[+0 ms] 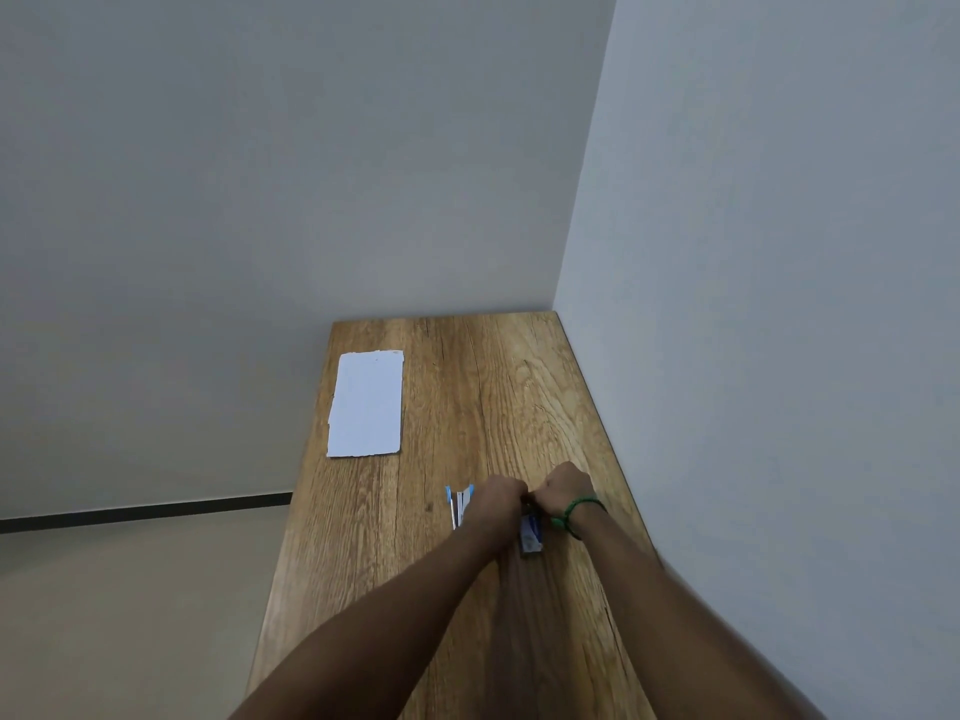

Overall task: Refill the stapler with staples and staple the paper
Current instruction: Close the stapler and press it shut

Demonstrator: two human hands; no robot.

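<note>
A blue and white stapler (459,504) lies opened out on the wooden table (467,387), just left of my left hand (497,498). A small blue and white staple box (531,535) sits below and between my hands. My right hand (566,488), with a green band at the wrist, meets my left hand fingertip to fingertip above the box. Both hands are curled; whatever they pinch between them is hidden. The white paper (366,402) lies flat at the far left of the table, well apart from my hands.
The table is narrow, with its right edge against a grey wall (753,304) and its far end against another wall. Its left edge drops off to the floor (130,615). Bare wood lies between the paper and my hands.
</note>
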